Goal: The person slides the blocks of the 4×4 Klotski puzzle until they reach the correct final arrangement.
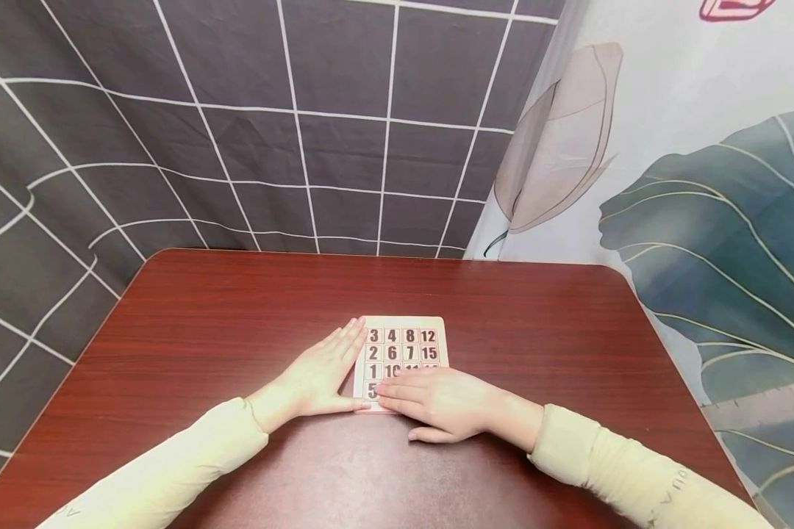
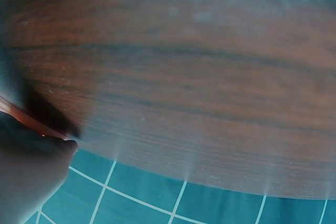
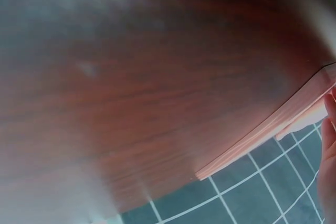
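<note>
A pale sliding number puzzle (image 1: 402, 344) lies flat on the table, its tiles marked with dark numerals. The top row reads 3, 4, 8, 12 and the second 2, 6, 7, 15. Along its left edge rests my left hand (image 1: 324, 373), fingers straight, thumb at the near left corner. My right hand (image 1: 446, 402) lies over the lower right part, fingers extended onto the tiles, so much of the bottom two rows is hidden. The right wrist view shows the puzzle's side (image 3: 262, 135) with fingers (image 3: 329, 145) at the right edge. Part of the left hand (image 2: 34, 174) appears dark in the left wrist view.
The reddish-brown wooden table (image 1: 238, 308) has rounded far corners. Behind it hangs a dark grey curtain (image 1: 344, 154) with a white grid. A white curtain with large leaf prints (image 1: 714, 213) hangs on the right.
</note>
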Available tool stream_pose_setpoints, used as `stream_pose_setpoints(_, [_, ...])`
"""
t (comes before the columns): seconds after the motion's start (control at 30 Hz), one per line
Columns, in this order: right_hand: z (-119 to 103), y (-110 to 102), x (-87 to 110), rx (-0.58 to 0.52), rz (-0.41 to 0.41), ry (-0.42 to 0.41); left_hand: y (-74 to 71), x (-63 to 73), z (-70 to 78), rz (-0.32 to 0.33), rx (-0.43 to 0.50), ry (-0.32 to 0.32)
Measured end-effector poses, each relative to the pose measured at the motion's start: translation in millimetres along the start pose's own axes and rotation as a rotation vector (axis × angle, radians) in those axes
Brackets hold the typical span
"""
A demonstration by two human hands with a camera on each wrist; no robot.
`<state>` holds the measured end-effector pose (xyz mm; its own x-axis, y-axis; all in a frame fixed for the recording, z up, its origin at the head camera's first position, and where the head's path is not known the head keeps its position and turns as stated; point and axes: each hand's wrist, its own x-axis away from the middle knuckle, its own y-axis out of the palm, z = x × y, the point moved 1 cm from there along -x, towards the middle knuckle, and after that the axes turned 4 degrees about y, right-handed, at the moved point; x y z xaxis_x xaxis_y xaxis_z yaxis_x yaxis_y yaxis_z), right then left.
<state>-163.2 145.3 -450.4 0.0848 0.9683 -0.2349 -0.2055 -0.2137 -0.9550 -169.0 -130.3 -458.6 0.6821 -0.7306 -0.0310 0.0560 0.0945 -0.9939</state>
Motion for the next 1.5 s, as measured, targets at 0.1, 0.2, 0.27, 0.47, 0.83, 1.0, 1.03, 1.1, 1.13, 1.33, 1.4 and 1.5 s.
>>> stream_pose_setpoints(0.1, [0, 2, -3.0, -0.009, -0.022, 0.012, 0.2, 0.0, 0.6, -0.001, 0.0, 0.0])
stream_pose_setpoints(0.2, [0, 2, -4.3, -0.019, -0.044, 0.029, 0.6, -0.6, 0.9, -0.003, 0.004, -0.001])
stream_pose_setpoints(0.27, [0, 1, -4.4, -0.023, -0.054, 0.036, 1.3, -1.2, 0.7, 0.0, 0.003, 0.002])
stream_pose_setpoints(0.47, [0, -6, 3.1, -0.034, -0.054, 0.046, 0.4, -1.5, 0.7, -0.002, -0.008, 0.005])
stream_pose_setpoints(0.83, [4, -9, 23.3, -0.029, -0.004, 0.047, 0.5, -1.5, -1.7, 0.013, 0.005, 0.003])
stream_pose_setpoints(1.0, [6, -5, 21.3, -0.025, -0.004, 0.047, -0.5, -1.5, -1.3, -0.006, 0.01, -0.003])
stream_pose_setpoints(1.03, [7, -4, 20.1, -0.027, -0.003, 0.049, -0.6, -1.6, -1.3, -0.011, 0.009, -0.005])
stream_pose_setpoints(1.1, [9, -4, 17.0, -0.036, 0.001, 0.051, -0.2, -1.8, -1.2, -0.015, 0.01, -0.007])
stream_pose_setpoints(1.13, [10, -3, 15.4, -0.042, 0.003, 0.053, 0.1, -1.9, -1.3, -0.012, 0.009, -0.006])
stream_pose_setpoints(1.33, [16, -1, 6.5, -0.062, 0.008, 0.083, 1.4, -1.7, -1.1, 0.0, 0.008, -0.002])
stream_pose_setpoints(1.4, [18, 1, 4.1, -0.059, -0.001, 0.091, 1.7, -1.3, -0.9, 0.001, 0.009, -0.001])
stream_pose_setpoints(1.5, [21, 4, 0.1, -0.053, -0.018, 0.101, 2.4, -0.6, -1.0, 0.0, 0.007, -0.001])
